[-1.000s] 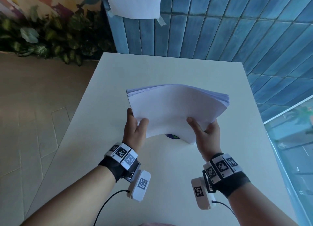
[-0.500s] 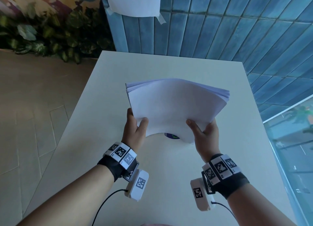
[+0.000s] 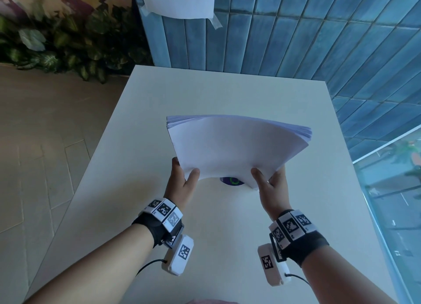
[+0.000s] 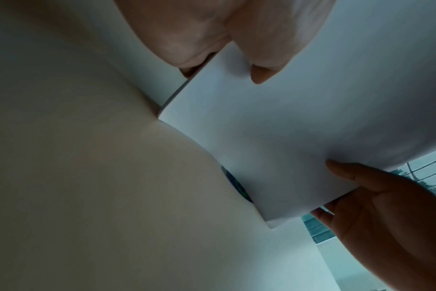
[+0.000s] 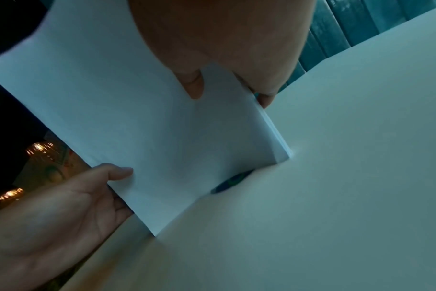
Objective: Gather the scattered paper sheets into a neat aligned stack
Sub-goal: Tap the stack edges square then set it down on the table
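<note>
Both hands gripping: left hand [image 3: 182,182] and right hand [image 3: 271,185] are pinching the paper stack [image 3: 234,146] by its lower corners, standing it above the table [image 3: 159,121]. Sheets appearing light, floppy, slippery, bowing; side edges likely offering firmer hold.

Place: indoor public-looking corner, maybe a lobby or café; cannot tell which
Wall: blue tiles [image 3: 296,41], white sheet [image 3: 180,0] taped up
Furniture: plain white table [image 3: 227,94]
Left: leafy plants [image 3: 68,41], beige tiled floor [image 3: 45,132]
Right: glass [image 3: 391,201] overlooking street
</note>
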